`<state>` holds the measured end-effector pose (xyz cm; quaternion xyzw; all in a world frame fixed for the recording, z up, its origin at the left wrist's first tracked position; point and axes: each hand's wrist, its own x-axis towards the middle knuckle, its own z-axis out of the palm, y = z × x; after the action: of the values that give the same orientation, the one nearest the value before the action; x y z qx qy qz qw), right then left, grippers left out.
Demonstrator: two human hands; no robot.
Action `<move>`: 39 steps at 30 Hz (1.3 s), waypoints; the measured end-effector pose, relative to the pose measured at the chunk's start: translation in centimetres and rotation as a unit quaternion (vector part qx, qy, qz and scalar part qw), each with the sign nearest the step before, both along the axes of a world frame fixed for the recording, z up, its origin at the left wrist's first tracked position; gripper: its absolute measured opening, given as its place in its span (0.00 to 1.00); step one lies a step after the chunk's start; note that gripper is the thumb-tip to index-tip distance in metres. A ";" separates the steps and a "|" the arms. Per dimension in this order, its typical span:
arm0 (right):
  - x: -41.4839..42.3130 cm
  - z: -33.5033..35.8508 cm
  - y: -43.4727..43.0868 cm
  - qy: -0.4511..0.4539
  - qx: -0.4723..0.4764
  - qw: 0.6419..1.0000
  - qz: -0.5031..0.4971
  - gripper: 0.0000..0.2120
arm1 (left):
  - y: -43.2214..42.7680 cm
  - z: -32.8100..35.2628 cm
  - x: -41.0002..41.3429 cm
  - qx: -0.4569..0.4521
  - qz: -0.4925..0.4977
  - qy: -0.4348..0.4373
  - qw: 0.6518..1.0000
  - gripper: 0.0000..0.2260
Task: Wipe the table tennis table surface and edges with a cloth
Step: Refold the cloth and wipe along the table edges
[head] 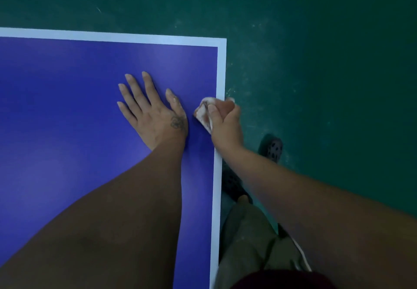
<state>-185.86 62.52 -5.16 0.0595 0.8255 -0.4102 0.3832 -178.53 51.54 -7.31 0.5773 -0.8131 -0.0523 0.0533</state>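
My left hand (pixel 153 113) lies flat on the blue top of the table (pixel 67 119), fingers straight and spread, palm down, holding nothing. I judge it is there to brace me while I lean over the side, and it sits just inside the right edge so my weight is near the work.

Just to its right, apart from my thumb by a narrow strip of blue, is the cloth (pixel 204 114). It is bunched into a pale wad and lies on the white border line (pixel 221 74) along the table's right edge, short of the far right corner. My right hand (pixel 225 119) grips it, thumb on top and fingers curled over the rim, so the wad wraps the edge and can rub top and side together. How far the fingers reach under I cannot tell.

Right of the table are the green floor (pixel 316 63) and my shoe (pixel 273 149).
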 end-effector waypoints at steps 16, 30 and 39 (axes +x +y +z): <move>-8.0 0.6 -2.7 -0.011 -0.019 0.999 0.024 0.32 | 0.1 0.1 0.0 0.022 0.027 -0.011 0.999 0.29; -24.1 0.9 -11.2 0.010 -0.014 0.789 0.614 0.27 | -4.5 -0.4 -9.4 0.061 0.453 -0.019 0.889 0.33; -18.5 0.0 -18.6 -0.027 0.033 0.788 0.614 0.36 | -4.1 -0.7 -9.7 0.018 0.433 -0.020 0.901 0.28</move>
<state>-204.31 43.90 -5.17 -0.4358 0.6903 -0.0596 0.5744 -188.21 47.48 -8.02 0.8742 -0.4828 -0.0269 0.0437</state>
